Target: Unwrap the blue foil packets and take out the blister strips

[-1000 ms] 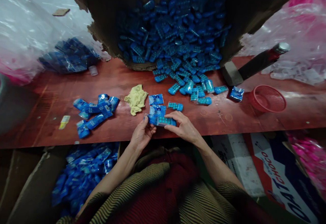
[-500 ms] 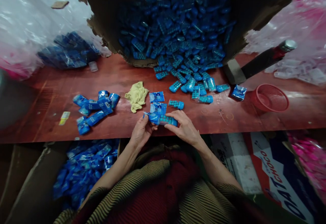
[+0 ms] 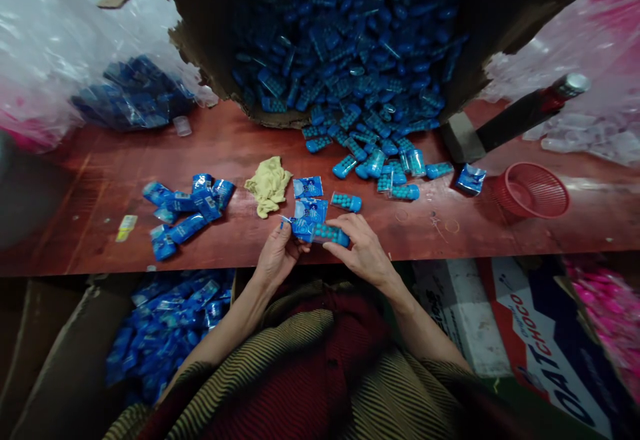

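At the near edge of the bench (image 3: 240, 243), the left hand (image 3: 276, 253) pinches a blue printed wrapper (image 3: 301, 229); the right hand's (image 3: 367, 250) fingers hold a ball-filled clear tube (image 3: 327, 234). Both should align, gently.

Clear btl (image 3: 329, 234), teal balls (image 3: 325, 231) inside, blue cap (image 3: 343, 238) to R, near-horiz., blue pkt (image 3: 301, 227) at L end

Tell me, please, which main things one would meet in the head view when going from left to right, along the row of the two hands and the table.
yellow-and-white label → wrapped blue packets → left hand → held tube → right hand → square blue packet → red basket
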The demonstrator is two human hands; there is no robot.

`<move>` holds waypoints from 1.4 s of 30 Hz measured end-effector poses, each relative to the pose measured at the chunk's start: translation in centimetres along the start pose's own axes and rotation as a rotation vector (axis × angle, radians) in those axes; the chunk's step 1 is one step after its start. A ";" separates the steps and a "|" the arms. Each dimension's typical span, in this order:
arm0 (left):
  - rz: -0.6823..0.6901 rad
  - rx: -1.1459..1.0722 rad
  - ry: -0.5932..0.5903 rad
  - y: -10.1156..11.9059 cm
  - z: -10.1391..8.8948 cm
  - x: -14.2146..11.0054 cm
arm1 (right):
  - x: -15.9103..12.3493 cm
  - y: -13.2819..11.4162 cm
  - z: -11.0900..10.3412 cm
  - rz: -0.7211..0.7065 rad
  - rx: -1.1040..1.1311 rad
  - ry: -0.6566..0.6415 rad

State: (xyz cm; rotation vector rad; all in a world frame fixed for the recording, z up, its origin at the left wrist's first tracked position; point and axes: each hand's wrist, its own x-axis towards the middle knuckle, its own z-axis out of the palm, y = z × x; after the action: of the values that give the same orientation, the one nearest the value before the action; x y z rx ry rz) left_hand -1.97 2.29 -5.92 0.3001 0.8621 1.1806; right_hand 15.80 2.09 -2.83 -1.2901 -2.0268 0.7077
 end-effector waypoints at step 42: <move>0.020 0.068 0.121 0.0 0.9 0.0 | -1.0 -0.1 3.8 0.110 0.147 0.224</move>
State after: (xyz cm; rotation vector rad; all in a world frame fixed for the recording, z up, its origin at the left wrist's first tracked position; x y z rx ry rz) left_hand -1.29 2.46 -5.36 0.2956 1.0077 1.1993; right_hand 13.24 0.74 -5.55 -1.3379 -1.7044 0.7139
